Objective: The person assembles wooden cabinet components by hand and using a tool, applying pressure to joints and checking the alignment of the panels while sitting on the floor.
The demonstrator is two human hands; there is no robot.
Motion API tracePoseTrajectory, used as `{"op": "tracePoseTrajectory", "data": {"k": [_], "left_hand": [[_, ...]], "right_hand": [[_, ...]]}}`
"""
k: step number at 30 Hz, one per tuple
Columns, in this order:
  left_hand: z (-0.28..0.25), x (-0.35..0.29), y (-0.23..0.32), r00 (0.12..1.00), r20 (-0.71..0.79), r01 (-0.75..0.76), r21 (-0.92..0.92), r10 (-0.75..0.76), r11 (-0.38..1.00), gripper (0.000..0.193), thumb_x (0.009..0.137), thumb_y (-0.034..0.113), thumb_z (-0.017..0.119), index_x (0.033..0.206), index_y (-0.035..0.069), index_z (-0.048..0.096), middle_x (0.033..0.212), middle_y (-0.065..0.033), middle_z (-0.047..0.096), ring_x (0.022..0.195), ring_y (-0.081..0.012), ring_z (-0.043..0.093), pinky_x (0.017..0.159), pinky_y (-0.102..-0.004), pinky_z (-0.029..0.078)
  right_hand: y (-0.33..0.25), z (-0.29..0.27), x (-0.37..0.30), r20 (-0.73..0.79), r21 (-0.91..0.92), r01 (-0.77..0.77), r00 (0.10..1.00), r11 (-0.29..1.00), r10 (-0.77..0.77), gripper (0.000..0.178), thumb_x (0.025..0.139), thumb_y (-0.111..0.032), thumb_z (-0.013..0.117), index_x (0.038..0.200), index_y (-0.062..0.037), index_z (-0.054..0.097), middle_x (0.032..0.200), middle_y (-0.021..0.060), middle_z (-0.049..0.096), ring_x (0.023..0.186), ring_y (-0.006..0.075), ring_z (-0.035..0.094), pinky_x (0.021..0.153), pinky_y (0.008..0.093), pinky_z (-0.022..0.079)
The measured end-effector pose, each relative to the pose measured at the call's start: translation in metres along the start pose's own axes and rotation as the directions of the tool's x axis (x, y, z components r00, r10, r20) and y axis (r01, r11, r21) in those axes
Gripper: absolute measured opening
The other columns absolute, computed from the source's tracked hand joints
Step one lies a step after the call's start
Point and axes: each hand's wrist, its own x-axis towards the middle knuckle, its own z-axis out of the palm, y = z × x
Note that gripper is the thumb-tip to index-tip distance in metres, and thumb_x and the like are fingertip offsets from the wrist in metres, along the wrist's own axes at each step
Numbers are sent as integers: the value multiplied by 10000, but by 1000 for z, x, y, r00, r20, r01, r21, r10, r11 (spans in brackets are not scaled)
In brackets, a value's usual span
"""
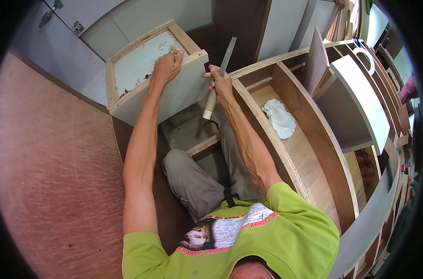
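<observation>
**Right hand grips file at the white box; left fingertips hidden**

In the head view, the right hand (219, 83) is closed around a file (228, 56), covering the tool's middle; the grey blade points up and the pale wooden handle sticks out below. The file is just beside the near right corner of a white box (172, 95) with a bare wooden rim. The left hand (166, 69) is curled over that rim, its fingertips turned away, so I cannot tell whether it pinches anything. Small dark and red bits inside the box are too small to identify, as is a dark curved thing (213, 123) below the handle. To the right, a crumpled white item (279, 119) lies in a wooden frame (309, 109), which the fisheye's black rim cuts off.
</observation>
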Motion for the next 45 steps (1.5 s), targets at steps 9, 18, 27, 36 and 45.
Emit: {"op": "tracePoseTrajectory", "data": {"k": [9,18,27,36,45], "left_hand": [[2,-1,0,994,-103,-18,-11,17,1000,475,969,394,383,972,-17,623,826,-266,650,841,-435,619,833,-492,448],[3,-1,-1,991,-128,-39,-14,37,999,478,968,405,388,990,-5,633,793,-260,647,817,-436,621,794,-493,465],[-5,1,9,998,37,41,10,-41,999,484,980,427,351,1117,30,590,939,-278,638,936,-452,595,827,-484,457],[0,-4,-1,995,-102,-6,-8,5,1000,485,971,413,380,1002,0,633,797,-267,645,825,-452,610,786,-501,463],[5,1,3,995,-97,-10,-8,9,1000,485,976,406,366,985,1,633,838,-276,643,855,-447,597,854,-501,425]], "right_hand": [[-6,29,13,-22,247,-156,986,956,166,231,875,-169,648,1047,-28,583,704,17,591,485,42,418,431,202,389],[2,17,20,83,220,-78,995,972,61,102,863,-142,637,909,-70,582,636,-32,512,476,33,409,431,205,387],[2,8,26,126,214,-52,992,975,26,109,861,-165,616,893,-96,537,615,-39,481,468,38,387,435,217,384],[-18,-10,-37,166,-10,-275,947,961,273,332,997,-325,414,1189,-58,462,692,18,504,490,50,367,439,214,389],[-42,-11,-52,396,58,-339,871,939,290,415,1000,-151,362,1411,-138,308,778,31,511,507,72,394,431,208,405]]}}
